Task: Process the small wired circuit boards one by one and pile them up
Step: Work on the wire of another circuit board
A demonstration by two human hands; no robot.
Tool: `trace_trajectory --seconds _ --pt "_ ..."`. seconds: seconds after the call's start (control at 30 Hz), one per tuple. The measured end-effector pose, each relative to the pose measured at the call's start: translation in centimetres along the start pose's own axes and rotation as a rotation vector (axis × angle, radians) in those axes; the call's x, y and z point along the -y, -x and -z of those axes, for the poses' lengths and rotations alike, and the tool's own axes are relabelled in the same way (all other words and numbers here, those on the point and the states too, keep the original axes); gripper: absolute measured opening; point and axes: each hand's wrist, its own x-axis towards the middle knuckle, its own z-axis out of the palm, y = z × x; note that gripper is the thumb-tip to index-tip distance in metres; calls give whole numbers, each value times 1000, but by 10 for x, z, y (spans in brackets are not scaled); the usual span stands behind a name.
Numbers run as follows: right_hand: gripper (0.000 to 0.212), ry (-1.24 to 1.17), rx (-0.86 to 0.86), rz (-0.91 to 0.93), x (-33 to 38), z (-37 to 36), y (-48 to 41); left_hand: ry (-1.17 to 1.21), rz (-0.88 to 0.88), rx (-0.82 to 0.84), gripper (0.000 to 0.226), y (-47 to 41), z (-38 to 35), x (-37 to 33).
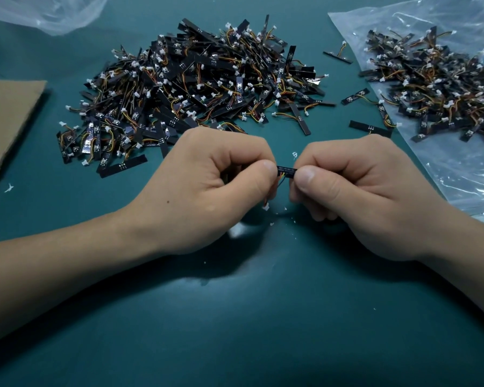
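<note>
Over the teal surface, the left hand and right hand each pinch one end of a small black wired circuit board; better to hold the edges only, sparing its thin wires.

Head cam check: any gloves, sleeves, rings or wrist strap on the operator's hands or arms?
None visible. Left hand and right hand are bare: no gloves, rings or finger cots. Left forearm and right forearm are bare to the frame edge: no sleeves, watch, bracelet or wrist strap. Thumbnails are trimmed short.
</note>
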Motion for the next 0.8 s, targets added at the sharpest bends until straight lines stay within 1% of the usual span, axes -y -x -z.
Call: trace_trajectory --seconds 0.23,0.47,0.67,0.8 --pt "31 26 -5 15 1 -1 -1 20 -1 15 29 1 1 2" --pt "31 44 13 37 -1 0 0 5 12 26 26 1 0 2" --pt "30 27 34 38 -3 2 1 -14 -20 56 28 1 2 1" --pt "30 1 51 32 -2 1 1 -23 -28 37 28 2 1 2"
